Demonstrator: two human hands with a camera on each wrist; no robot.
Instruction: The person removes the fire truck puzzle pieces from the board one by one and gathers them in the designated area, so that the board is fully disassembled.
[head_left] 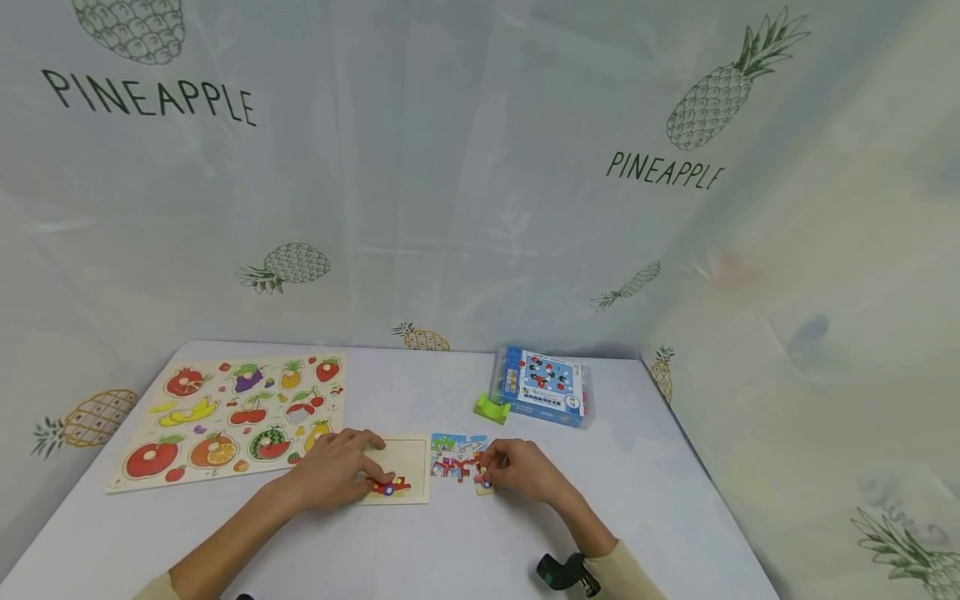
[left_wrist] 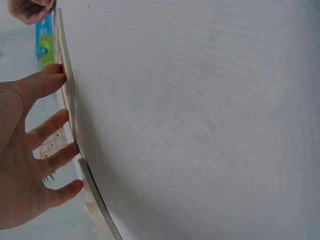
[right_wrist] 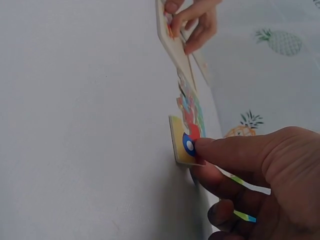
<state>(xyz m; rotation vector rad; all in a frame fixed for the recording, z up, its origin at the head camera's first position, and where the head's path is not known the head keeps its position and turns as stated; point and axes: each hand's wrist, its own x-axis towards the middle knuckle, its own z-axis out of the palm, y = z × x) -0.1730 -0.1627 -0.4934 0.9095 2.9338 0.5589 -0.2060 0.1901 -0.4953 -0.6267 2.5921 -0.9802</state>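
My left hand (head_left: 333, 472) lies spread over a pale wooden puzzle tray (head_left: 412, 468), thumb on a puzzle piece (head_left: 395, 487) with a red vehicle and blue wheel in the tray's lower part. In the left wrist view, its fingers (left_wrist: 54, 122) extend to the tray's edge. Just right of the tray, several colourful puzzle pieces (head_left: 448, 450) sit together on the white table. Beside them, my right hand (head_left: 527, 471) pinches a yellow-edged puzzle piece (right_wrist: 180, 144) with a blue wheel between thumb and index finger. The right wrist view shows this piece tilted up from the table.
A large fruit puzzle board (head_left: 217, 392) lies at the left, partly behind my left hand. Toward the back right are a blue-and-white boxed set (head_left: 543, 385) and a small green curved block (head_left: 492, 408). Pineapple-printed curtains (head_left: 465, 208) border the table (head_left: 420, 550).
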